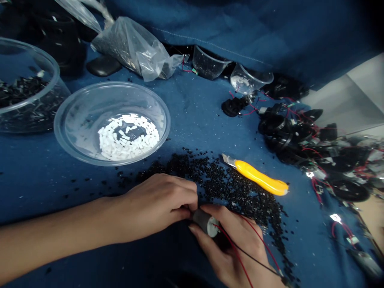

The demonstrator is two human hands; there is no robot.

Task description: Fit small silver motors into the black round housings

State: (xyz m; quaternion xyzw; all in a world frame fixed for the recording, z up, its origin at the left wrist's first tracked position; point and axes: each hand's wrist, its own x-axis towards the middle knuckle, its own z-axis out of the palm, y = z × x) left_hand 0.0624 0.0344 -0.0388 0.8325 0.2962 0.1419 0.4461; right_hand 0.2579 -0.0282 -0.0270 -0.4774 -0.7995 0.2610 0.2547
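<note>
My right hand grips a small cylindrical motor between thumb and forefinger. Its pale end faces right, and red and black wires trail from it over my palm. Against the motor's other end, my left hand is closed in a pinch. Whatever its fingertips hold there is too hidden to make out. Just beyond both hands lies a spread of tiny black pieces on the blue cloth. A yellow utility knife rests on these pieces with its blade out, pointing left.
A clear plastic bowl holds small white pieces. Left of it stands a clear tub of black parts. At the back are a plastic bag and clear cups. Black wired assemblies pile up on the right.
</note>
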